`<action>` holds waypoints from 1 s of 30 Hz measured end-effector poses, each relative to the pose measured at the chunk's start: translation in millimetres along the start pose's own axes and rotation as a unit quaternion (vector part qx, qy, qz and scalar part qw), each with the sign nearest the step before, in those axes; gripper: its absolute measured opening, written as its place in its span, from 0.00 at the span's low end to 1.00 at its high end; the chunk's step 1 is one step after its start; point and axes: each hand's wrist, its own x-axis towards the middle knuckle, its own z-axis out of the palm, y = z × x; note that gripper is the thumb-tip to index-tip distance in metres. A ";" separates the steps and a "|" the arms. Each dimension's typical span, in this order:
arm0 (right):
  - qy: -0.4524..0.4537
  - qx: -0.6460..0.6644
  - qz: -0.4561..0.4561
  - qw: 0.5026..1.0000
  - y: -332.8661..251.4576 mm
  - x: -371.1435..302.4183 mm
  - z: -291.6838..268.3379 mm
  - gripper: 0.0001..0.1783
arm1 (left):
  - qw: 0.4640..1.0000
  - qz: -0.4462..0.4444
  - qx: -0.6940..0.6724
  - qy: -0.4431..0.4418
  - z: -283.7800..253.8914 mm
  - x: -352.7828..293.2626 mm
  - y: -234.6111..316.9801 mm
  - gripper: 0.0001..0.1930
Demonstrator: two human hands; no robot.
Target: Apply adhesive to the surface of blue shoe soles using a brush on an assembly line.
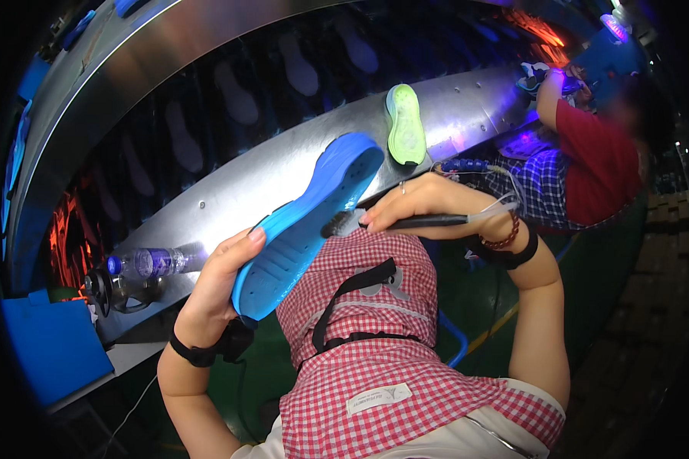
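Note:
A blue shoe sole (298,229) is tilted up in front of me, its hollow inner face turned toward my right side. My left hand (228,268) grips it near the lower end, thumb over the edge. In my right hand (429,205) is a brush (421,222) with a dark handle and a thin tube running back along the wrist. Its dark bristles touch the inside of the sole around the middle. Wet, shiny patches show on the sole's inner face.
A yellow-green sole (406,126) lies on the curved metal ledge (264,164). Beyond it, more soles (237,92) line a dark conveyor. Plastic bottles (157,262) and a blue box (57,344) are at left. At right, a co-worker in a red shirt (597,157) sits with hands raised.

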 end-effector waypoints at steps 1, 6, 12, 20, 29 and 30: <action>-0.010 0.028 -0.005 1.000 2.4 -0.6 2.0 0.12 | 1.000 0.002 0.016 -0.004 -3.2 1.1 -0.5 0.28; -0.022 0.168 0.119 0.978 -19.6 17.0 11.9 0.15 | 0.999 0.027 -0.040 -0.022 3.3 12.1 -4.7 0.28; 0.158 0.283 0.196 0.926 -13.3 46.7 50.7 0.08 | 0.999 0.039 -0.022 -0.016 19.1 25.1 -17.7 0.25; 0.204 0.172 0.193 0.944 -1.5 54.9 53.0 0.07 | 0.989 0.123 0.065 0.041 15.1 27.6 -20.8 0.23; 0.416 0.215 0.140 0.873 43.9 51.7 53.4 0.08 | 0.987 0.128 -0.081 0.046 -3.2 43.0 -24.1 0.25; 0.443 0.188 0.131 0.867 51.8 52.9 50.2 0.08 | 0.985 0.119 -0.117 0.040 -1.2 43.7 -24.9 0.25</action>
